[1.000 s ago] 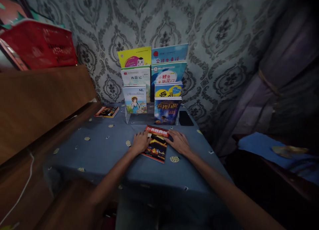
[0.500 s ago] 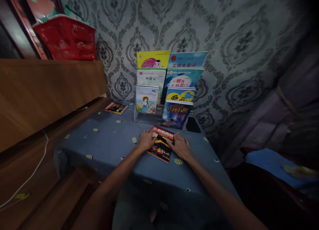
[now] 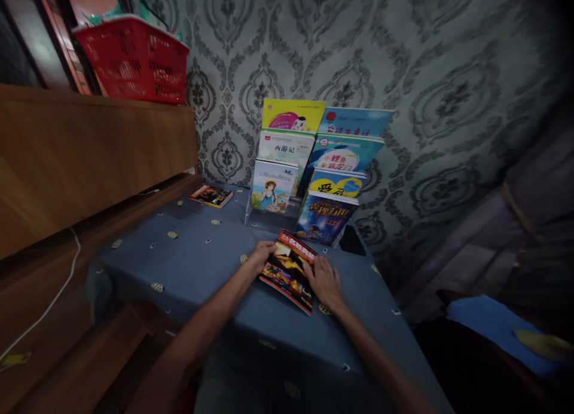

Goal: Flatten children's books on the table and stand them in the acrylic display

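Observation:
A book with a red and dark cover and golden pictures [image 3: 289, 273] is between my hands, above the front part of the table. Its left edge is gripped by my left hand [image 3: 261, 256], the thumb near the upper left corner. My right hand [image 3: 326, 282] lies over the right edge, thumb on the cover and fingers on the outer side. The book looks slightly raised at its left; whether its underside touches the cloth I cannot tell. Just behind it stands a clear book rack [image 3: 269, 219] with several books in tiers, a dark blue book [image 3: 326, 219] at front right.
A blue patterned cloth [image 3: 179, 264] covers the table. Another dark book [image 3: 210, 195] lies flat at the back left. A black phone-like slab [image 3: 352, 240] lies right of the rack. On a wooden ledge [image 3: 98, 139] at left stands a red basket [image 3: 134, 61]. Patterned wallpaper is behind.
The book has come nearer to me and its left side looks lifted, with more of the cover showing. My left thumb has moved off the cover towards its edge. The view has shifted slightly.

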Motion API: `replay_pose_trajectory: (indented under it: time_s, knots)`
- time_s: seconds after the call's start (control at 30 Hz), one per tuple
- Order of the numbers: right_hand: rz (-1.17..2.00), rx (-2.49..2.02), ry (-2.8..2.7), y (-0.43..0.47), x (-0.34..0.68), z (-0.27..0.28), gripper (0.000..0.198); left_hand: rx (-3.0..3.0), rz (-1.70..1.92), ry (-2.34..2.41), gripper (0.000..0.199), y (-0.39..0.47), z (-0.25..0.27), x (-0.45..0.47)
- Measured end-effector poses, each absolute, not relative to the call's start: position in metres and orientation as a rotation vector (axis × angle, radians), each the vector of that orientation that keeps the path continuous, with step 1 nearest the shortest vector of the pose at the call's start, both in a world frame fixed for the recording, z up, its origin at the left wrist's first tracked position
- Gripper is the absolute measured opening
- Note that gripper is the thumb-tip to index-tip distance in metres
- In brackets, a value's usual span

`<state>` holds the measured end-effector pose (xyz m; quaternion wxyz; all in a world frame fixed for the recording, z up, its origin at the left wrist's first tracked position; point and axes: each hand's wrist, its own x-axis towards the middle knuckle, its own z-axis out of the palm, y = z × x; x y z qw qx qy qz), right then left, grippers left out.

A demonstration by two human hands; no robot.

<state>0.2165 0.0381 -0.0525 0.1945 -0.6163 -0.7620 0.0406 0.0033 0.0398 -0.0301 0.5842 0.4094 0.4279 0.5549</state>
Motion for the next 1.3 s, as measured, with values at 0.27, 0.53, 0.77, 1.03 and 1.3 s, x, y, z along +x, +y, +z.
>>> replay_pose_trajectory:
  time_s: [0.27, 0.53, 0.77, 1.03, 1.3]
  knots:
    - [0.616, -1.211, -1.639, 0.027, 0.21, -0.045, 0.07, 0.836, 1.339, 0.75, 0.04, 0.032, -0.014, -0.003]
    - [1.394, -1.103, -1.484, 0.025, 0.203, -0.015, 0.068, 0.829, 1.419, 0.679, 0.048, 0.026, -0.001, -0.022]
    - [1.587, -0.951, -1.413, 0.036, 0.196, 0.008, 0.057, 0.857, 1.471, 0.715, 0.047, 0.032, 0.007, -0.048]
    - [1.198, -0.701, -1.568, 0.039, 0.146, 0.036, 0.049, 1.072, 1.749, 0.756, 0.023, 0.027, 0.04, -0.081]
    - [0.623, -0.713, -1.912, 0.01, 0.133, 0.008, 0.029, 1.178, 1.771, 1.001, 0.014, 0.003, 0.014, -0.1]
